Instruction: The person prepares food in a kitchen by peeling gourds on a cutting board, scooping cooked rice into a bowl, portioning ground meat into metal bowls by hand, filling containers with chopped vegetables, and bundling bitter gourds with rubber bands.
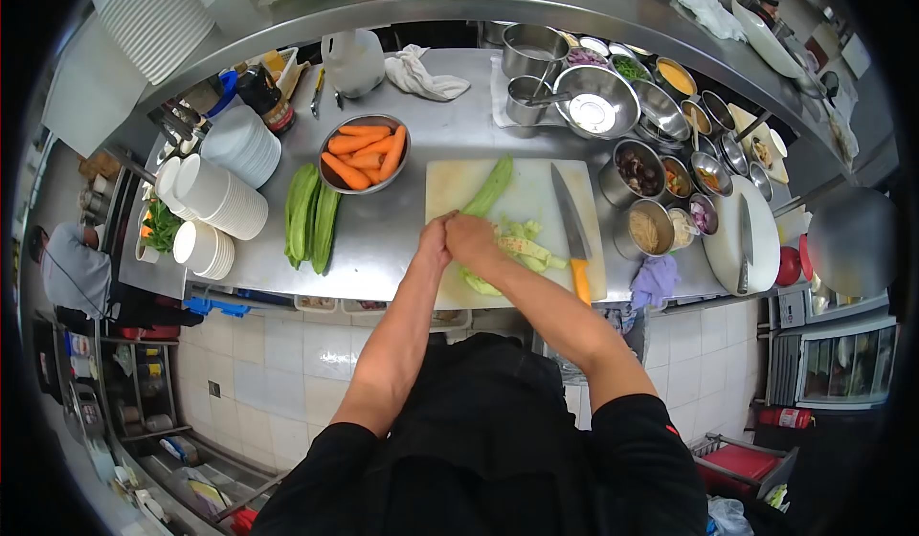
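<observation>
Past my black sleeves (632,440), my left hand (435,239) and right hand (472,238) meet at the near end of a long pale-green gourd (492,186) on the white cutting board (531,187), fingers curled, exact grip hidden; I'd steady it clear of the orange-handled steel knife (574,232)
</observation>
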A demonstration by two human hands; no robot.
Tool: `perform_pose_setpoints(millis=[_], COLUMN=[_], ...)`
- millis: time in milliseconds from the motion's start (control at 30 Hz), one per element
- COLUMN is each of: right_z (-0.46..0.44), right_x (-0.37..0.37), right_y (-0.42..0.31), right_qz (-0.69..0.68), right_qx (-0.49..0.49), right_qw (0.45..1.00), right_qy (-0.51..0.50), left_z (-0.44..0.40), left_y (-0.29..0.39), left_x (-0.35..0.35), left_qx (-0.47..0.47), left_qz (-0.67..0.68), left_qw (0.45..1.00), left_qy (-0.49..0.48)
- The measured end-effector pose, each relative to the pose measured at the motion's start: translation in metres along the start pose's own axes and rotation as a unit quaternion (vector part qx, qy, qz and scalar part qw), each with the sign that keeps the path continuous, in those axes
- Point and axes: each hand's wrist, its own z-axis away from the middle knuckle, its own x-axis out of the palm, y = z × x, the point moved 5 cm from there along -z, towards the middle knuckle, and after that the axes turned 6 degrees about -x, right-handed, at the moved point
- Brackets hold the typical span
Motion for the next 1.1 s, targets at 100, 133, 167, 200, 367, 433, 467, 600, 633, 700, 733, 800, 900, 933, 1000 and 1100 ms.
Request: perform_pose_setpoints(millis=[100, 133, 167, 200, 367, 433, 467, 600, 633, 700, 733, 800, 900, 933, 1000, 1100], right_z=[0.008, 0.004, -0.002, -0.014, -0.037, -0.019, -0.012, -0.008, -0.008, -0.016, -0.016, -0.010, 0.003, 0.007, 0.005, -0.009], right_x=[-0.021, -0.028, -0.036, -0.038, -0.008, -0.001, 0.002, -0.006, -0.011, -0.022, -0.020, -0.008, 0.000, -0.010, -0.019, -0.012], right_y=[-0.013, 0.006, 0.025, 0.048, 0.058, 0.017, 0.002, 0.010, 0.028, 0.059, 0.060, 0.034, 0.005, 0.005, 0.020, 0.038], right_qz=[-0.039, -0.041, -0.041, -0.023, 0.047, 0.051, 0.029, 0.006, -0.009, -0.039, -0.044, -0.025, -0.060, -0.062, -0.070, -0.059], right_qx=[0.013, 0.033, 0.052, 0.078, 0.058, 0.020, 0.010, -0.023, 0.019, 0.102, 0.109, 0.045, 0.015, 0.029, 0.077, 0.105], right_qw=[0.998, 0.997, 0.996, 0.996, 0.996, 0.998, 0.999, 0.999, 0.999, 0.992, 0.990, 0.996, 0.996, 0.996, 0.993, 0.992], right_qy=[-0.044, -0.049, -0.052, -0.030, 0.040, 0.010, 0.013, 0.030, 0.039, 0.062, 0.083, 0.070, 0.071, 0.061, 0.045, 0.036], left_z=[0.010, 0.018, 0.028, 0.033, 0.029, 0.024, 0.020, 0.016, 0.027, 0.044, 0.039, 0.027, 0.016, 0.018, 0.023, 0.030], left_y=[0.006, 0.008, 0.012, 0.015, 0.018, 0.016, 0.015, 0.015, 0.014, 0.016, 0.016, 0.013, 0.015, 0.015, 0.015, 0.013], left_x=[-0.003, 0.001, 0.010, 0.015, 0.013, 0.010, 0.007, 0.003, 0.011, 0.028, 0.026, 0.017, 0.002, 0.005, 0.014, 0.022], left_qx=[0.008, 0.000, -0.007, -0.014, -0.041, -0.042, -0.041, -0.041, -0.041, -0.037, -0.039, -0.044, -0.047, -0.045, -0.040, -0.026], left_qz=[-0.009, 0.002, 0.015, 0.026, 0.038, 0.024, 0.018, 0.014, 0.019, 0.028, 0.031, 0.040, -0.007, -0.010, -0.016, -0.004], left_qw=[0.999, 1.000, 1.000, 1.000, 0.998, 0.996, 0.996, 0.999, 0.998, 0.998, 0.998, 0.997, 0.995, 0.997, 0.999, 0.999], left_qy=[0.032, 0.023, 0.013, 0.002, 0.041, 0.073, 0.082, 0.031, 0.032, 0.032, 0.037, 0.050, 0.093, 0.061, -0.004, 0.027])
